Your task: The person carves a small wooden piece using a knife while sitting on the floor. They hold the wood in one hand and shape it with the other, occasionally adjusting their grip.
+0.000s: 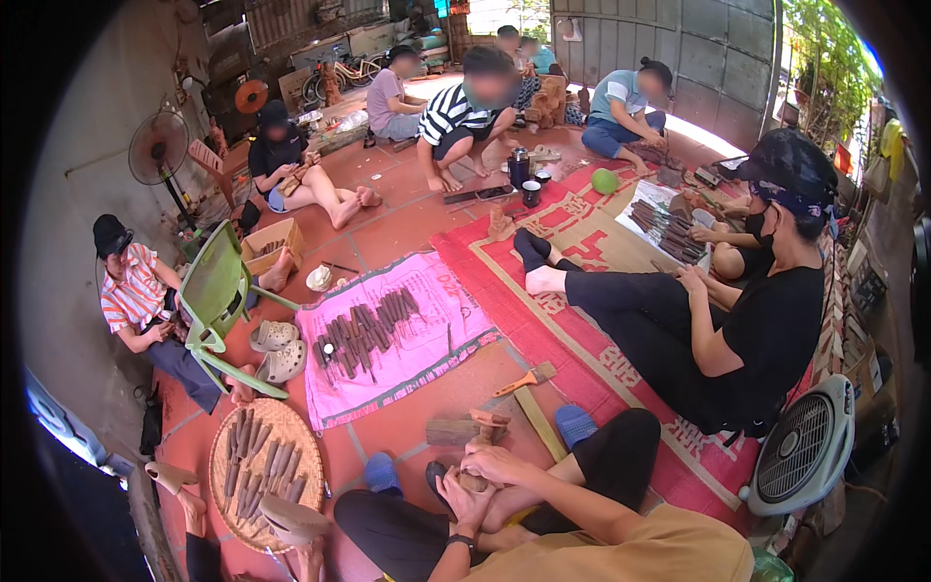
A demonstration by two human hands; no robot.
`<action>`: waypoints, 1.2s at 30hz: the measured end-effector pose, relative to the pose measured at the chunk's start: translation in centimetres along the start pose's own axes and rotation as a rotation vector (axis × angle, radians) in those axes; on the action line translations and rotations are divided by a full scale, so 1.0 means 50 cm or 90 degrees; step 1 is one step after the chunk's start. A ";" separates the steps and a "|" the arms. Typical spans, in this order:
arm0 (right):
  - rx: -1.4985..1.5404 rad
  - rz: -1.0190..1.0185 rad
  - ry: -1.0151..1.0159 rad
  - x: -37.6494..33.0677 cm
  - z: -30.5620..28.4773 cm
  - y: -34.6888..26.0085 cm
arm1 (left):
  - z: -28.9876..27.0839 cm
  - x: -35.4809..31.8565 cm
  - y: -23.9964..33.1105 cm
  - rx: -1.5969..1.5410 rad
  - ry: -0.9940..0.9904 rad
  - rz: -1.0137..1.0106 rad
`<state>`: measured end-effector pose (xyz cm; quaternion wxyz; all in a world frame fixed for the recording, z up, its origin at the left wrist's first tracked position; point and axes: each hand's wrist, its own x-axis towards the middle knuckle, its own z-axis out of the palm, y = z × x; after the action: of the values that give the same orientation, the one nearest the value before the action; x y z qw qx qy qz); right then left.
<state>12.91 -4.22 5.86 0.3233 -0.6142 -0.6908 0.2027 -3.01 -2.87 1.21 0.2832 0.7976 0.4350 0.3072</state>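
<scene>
Low in the picture, in front of my crossed legs, my left hand (466,499) is closed round a small brown wooden carving (473,482); a dark band circles that wrist. Bent over its top from the right, my right hand (497,466) grips the same piece. Fingers hide much of its shape, and whether a small tool is held too cannot be made out. Just beyond lie a wood block (452,432) and a reddish carved piece (489,418). A paintbrush (525,378) with a wooden handle rests on the tiles further off, near a wooden strip (540,423).
Blue slippers (576,425) lie near my legs. A round woven tray (218,456) and a pink cloth (335,403) bear many brown wooden sticks. A green chair (215,281) stands left; a box fan (803,456) stands right. Several people sit around, one in black (766,320) nearby.
</scene>
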 end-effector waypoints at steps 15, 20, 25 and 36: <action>0.026 0.011 0.044 0.002 0.021 0.024 | 0.012 -0.006 -0.019 0.028 0.014 0.014; 0.018 -0.003 -0.010 0.001 -0.003 -0.007 | -0.001 0.002 0.000 0.013 0.003 0.006; 0.005 0.038 0.078 -0.006 0.011 0.003 | 0.011 0.001 -0.016 0.025 0.010 0.003; -0.029 0.055 0.142 -0.011 0.016 -0.005 | 0.015 -0.004 -0.016 0.033 0.001 0.000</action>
<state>12.18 -4.73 5.36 0.3749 -0.6693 -0.6279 0.1314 -2.96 -2.79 0.08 0.2620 0.8045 0.4433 0.2961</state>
